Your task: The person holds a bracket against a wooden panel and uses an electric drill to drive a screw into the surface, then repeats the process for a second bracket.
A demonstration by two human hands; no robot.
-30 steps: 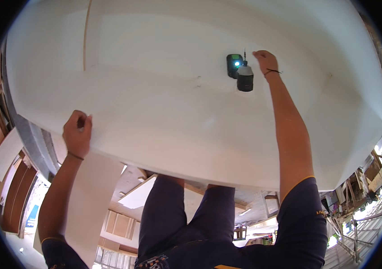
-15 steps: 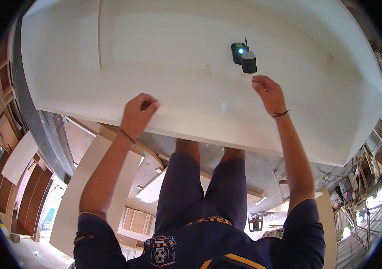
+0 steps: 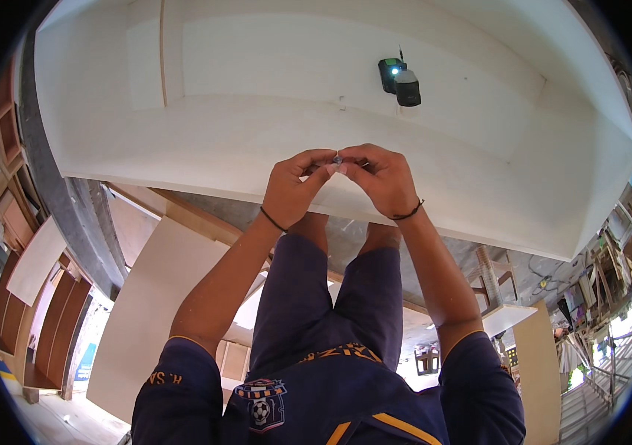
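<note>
My left hand (image 3: 294, 182) and my right hand (image 3: 383, 178) meet above the near part of a large white panelled cabinet piece (image 3: 242, 141). Thumbs and forefingers of both are pinched round a small greyish, metal-looking piece (image 3: 338, 159). Its exact kind is too small to make out. Farther off, to the right of my hands, a dark cordless drill (image 3: 408, 90) rests on the white surface with its light on and a thin bit pointing away from me.
A thin upright divider (image 3: 162, 55) stands in the white piece at the far left. Brown shelf units (image 3: 53, 334) are at the left, and a pale board (image 3: 160, 297) leans below. A plastic chair (image 3: 490, 278) and stacked wood scraps (image 3: 605, 252) are at the right.
Both hands have come together in the middle, the left moving right and the right moving left and nearer. They now pinch the small piece between them. The drill stays on the white surface.
</note>
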